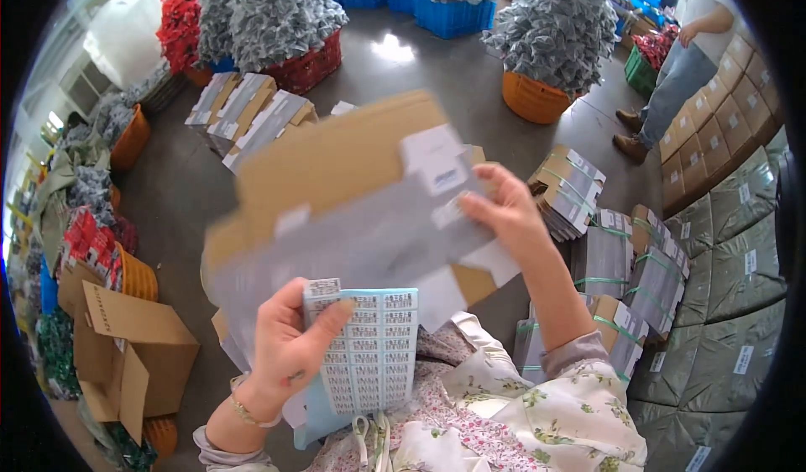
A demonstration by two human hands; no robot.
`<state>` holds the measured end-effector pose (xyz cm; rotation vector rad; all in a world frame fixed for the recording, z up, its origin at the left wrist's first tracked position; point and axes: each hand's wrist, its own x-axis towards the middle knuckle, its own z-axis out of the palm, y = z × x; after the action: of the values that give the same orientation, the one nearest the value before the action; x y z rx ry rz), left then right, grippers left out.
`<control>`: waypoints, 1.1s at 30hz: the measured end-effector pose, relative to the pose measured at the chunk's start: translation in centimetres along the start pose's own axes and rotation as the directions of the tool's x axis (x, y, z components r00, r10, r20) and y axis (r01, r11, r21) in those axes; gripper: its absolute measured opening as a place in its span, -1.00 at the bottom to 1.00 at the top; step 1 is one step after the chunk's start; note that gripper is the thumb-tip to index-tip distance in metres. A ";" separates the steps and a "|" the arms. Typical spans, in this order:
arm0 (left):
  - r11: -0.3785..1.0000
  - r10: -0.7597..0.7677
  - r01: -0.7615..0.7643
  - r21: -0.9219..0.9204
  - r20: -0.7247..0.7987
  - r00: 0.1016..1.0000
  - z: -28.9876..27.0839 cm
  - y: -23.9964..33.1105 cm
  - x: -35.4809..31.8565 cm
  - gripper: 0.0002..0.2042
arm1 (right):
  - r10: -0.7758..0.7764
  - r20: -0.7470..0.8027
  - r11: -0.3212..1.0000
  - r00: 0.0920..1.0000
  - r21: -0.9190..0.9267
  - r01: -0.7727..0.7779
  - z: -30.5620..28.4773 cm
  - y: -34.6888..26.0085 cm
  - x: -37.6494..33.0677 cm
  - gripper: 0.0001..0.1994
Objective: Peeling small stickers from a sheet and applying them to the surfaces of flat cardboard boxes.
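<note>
My left hand (294,338) pinches a sheet of labels (369,350), white stickers printed in rows on pale blue backing. One label (322,287) stands out past the thumb and forefinger at the sheet's top corner. Beyond it, a flat unfolded carton (353,220), grey and brown, is tilted in front of me and partly blurred. My right hand (508,212) grips this carton at its right side, thumb on the grey face beside a small white label (448,212). The fingers behind the carton are partly hidden.
Strapped stacks of flat cartons (609,254) stand at the right, more carton stacks (252,119) ahead left. An open cardboard box (138,346) is at the left. Baskets heaped with grey packets (277,10) stand farther off. Wrapped grey bales (730,279) line the right. A person (680,69) stands far right.
</note>
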<state>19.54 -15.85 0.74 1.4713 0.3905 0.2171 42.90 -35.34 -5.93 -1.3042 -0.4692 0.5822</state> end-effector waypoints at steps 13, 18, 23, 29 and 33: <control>0.992 -0.095 0.094 -0.089 -0.006 0.995 -0.2 -2.1 2.9 -0.87 | 0.161 -0.549 0.942 0.820 -0.162 -0.293 -12.2 15.6 0.0 -0.76; 0.992 -0.110 0.115 -0.046 0.107 0.988 0.8 -3.6 3.1 -0.87 | -0.146 0.077 0.910 0.986 -0.380 0.164 3.1 1.5 -1.4 -0.83; 0.988 -0.097 0.082 0.130 0.108 0.989 1.5 -3.4 3.2 -0.87 | -0.185 0.359 0.850 0.915 -0.408 0.332 6.8 -0.9 -2.0 -0.88; 0.979 -0.083 0.071 0.189 0.056 0.995 0.5 -5.7 2.9 -0.86 | -0.122 0.427 0.482 0.896 -0.764 0.430 2.9 -0.9 1.4 -0.86; 0.985 -0.074 0.063 0.159 0.067 0.995 0.5 -5.6 3.0 -0.85 | -0.033 0.424 0.299 0.905 -0.860 0.414 2.5 0.2 2.1 -0.79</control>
<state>22.02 -15.74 -5.19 1.6123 0.4060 0.0787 42.93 -32.11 -5.62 -2.2276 -1.4389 0.2218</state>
